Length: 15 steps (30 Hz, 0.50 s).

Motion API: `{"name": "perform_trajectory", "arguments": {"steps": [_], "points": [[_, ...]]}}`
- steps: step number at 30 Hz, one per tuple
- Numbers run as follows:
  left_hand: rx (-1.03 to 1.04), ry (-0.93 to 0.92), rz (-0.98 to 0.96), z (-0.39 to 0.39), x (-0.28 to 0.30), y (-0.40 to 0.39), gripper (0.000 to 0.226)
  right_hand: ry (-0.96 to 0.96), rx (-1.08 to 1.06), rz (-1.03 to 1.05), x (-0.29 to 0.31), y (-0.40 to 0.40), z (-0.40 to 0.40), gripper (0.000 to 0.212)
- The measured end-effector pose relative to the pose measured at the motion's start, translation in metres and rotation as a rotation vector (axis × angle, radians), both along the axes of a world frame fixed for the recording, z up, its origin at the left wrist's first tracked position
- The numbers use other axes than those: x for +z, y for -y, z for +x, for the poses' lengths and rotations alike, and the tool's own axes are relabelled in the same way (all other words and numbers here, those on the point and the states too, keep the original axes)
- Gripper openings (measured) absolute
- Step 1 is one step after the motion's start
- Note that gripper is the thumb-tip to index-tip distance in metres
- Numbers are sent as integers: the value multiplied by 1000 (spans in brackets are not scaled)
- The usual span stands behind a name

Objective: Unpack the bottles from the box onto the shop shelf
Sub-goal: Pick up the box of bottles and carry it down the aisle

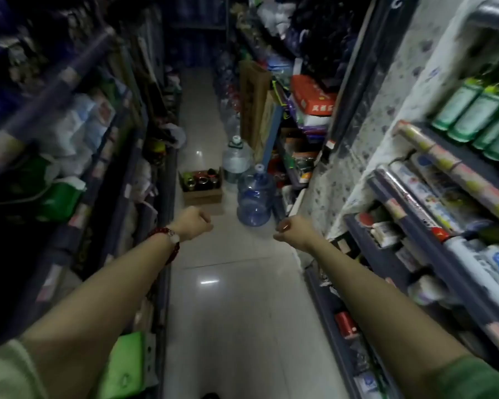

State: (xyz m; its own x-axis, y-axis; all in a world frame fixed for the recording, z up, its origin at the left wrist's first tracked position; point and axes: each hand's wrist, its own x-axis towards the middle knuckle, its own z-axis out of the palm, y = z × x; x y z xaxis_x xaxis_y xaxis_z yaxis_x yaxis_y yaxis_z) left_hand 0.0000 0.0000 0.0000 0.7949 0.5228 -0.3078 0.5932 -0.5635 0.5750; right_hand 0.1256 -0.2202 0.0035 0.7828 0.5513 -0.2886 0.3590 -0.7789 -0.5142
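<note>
An open cardboard box point(202, 194) stands on the aisle floor ahead of me, with several dark bottles point(202, 178) upright in it. Both my arms stretch forward over the floor, short of the box. My left hand point(195, 223), with a red bead bracelet at the wrist, has its fingers curled and holds nothing. My right hand point(293, 229) is likewise curled into a loose fist, nothing in it. Green bottles point(478, 113) lie in a row on the right shelf point(432, 156) near my head.
Two big water jugs stand right of the box: a blue one point(255, 195) and a clear one point(236, 161). Packed shelves line both sides of the narrow tiled aisle point(231, 306). Flat cartons point(254, 105) lean against the right shelving further back.
</note>
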Motion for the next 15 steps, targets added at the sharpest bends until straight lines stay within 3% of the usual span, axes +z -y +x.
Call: {"name": "perform_trajectory", "arguments": {"steps": [9,15], "points": [[135,16,-21,-26,-33,-58,14,-56,87,-13,-18,-74,2,32],[159,83,-42,-13,-43,-85,17,-83,31,46,-30,-113,12,31]]}}
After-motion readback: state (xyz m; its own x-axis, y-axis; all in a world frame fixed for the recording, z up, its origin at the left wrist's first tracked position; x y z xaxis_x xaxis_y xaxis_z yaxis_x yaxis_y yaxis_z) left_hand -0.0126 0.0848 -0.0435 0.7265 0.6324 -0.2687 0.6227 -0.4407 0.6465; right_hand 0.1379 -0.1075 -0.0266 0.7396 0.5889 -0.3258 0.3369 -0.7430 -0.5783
